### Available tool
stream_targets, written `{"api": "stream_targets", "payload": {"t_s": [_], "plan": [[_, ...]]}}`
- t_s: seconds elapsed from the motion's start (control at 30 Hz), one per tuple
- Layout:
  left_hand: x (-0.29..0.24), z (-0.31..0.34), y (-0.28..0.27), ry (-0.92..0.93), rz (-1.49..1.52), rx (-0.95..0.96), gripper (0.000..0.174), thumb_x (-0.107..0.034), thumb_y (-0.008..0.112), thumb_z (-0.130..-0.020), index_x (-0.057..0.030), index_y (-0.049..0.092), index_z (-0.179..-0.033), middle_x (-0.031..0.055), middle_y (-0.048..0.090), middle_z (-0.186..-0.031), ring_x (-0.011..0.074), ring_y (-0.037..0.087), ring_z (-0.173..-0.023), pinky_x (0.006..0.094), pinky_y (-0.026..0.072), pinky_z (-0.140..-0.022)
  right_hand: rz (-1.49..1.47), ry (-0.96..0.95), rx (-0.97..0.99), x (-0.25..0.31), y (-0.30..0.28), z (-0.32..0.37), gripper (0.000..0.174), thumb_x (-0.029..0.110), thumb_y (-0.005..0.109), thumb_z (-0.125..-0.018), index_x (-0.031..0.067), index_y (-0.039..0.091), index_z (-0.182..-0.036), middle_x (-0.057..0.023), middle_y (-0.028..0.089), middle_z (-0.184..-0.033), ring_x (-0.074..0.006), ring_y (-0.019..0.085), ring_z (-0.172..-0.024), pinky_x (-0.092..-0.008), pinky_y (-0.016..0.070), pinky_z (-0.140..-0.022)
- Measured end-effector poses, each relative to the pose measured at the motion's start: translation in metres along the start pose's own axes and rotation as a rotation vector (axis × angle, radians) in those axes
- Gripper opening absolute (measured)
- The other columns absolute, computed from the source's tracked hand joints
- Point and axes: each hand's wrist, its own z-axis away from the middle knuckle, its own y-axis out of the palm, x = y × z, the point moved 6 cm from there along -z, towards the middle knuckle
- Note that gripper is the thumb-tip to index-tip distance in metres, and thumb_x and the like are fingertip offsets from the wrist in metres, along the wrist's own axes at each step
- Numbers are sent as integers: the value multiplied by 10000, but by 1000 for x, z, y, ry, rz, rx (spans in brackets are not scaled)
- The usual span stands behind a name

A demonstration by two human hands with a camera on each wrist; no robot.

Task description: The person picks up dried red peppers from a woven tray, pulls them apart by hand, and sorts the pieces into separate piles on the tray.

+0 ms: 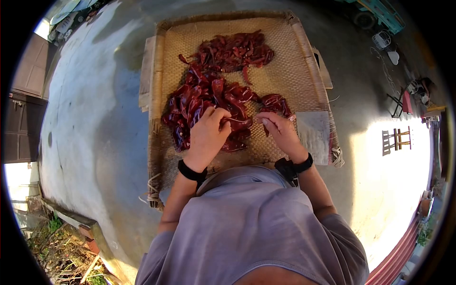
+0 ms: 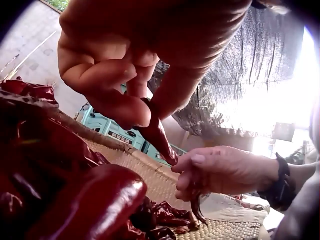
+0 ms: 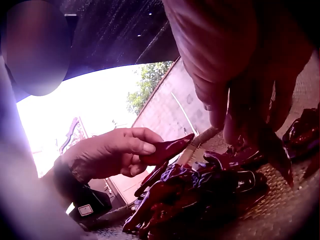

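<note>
My left hand (image 1: 208, 135) pinches a dried red chili pepper (image 2: 159, 139) near one end between thumb and finger. Its other end points toward my right hand (image 1: 283, 133) and comes right up to those fingertips in the left wrist view. A second dark red chili (image 3: 276, 155) hangs from the curled fingers of my right hand, pointing down. Just beyond the left hand lies a large heap of glossy red chilies (image 1: 190, 102). A smaller cluster of chilies (image 1: 274, 101) sits past the right hand. Both hands hover over a woven tray (image 1: 285, 61).
Farther back on the tray is another chili pile (image 1: 232, 50), with a single chili (image 1: 246, 75) beside it. A pale flat board (image 1: 312, 135) lies at the tray's right side. Concrete floor (image 1: 95, 104) surrounds it; a small wooden stool (image 1: 398, 140) stands off to the right.
</note>
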Motion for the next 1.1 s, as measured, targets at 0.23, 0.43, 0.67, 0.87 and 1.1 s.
{"api": "stream_targets", "payload": {"t_s": [0.23,0.43,0.67,0.87,1.1], "plan": [[30,3,-43,-65,-305,-217,224,-120,695,-900,-105,635,-1116,130,576,-1018,331,645,-756,434,525,-645,507,38,-195,-26,-52,13,311,5,598,-865,80,676,-1156,-109,651,-1127,-334,579,-1083,-439,482,-929],[22,3,-36,-69,-142,-198,239,-104,677,-927,-99,651,-1165,103,545,-1078,269,598,-732,403,482,-669,829,-77,-190,-64,-49,21,358,-3,674,-767,130,694,-1099,-79,627,-1163,-310,552,-1128,-440,453,-956],[17,2,-23,-27,-121,-156,241,-104,677,-936,-88,644,-1174,97,523,-1127,257,590,-716,396,486,-671,670,36,-150,-60,-55,18,229,53,719,-774,104,671,-992,-90,643,-1086,-323,576,-1070,-455,460,-923],[18,0,-14,-59,-156,-79,239,-114,668,-948,-83,633,-1181,97,504,-1130,258,594,-741,407,489,-683,587,19,-147,-51,-25,-4,303,109,727,-803,89,610,-1081,-131,640,-1088,-349,600,-1046,-452,479,-898],[18,3,-15,12,-148,-122,218,-108,668,-948,-82,641,-1163,92,508,-1103,250,591,-738,402,488,-676,644,140,-81,-61,1,-15,415,131,716,-815,67,547,-1189,-177,633,-1096,-384,621,-1030,-481,510,-849]]}}
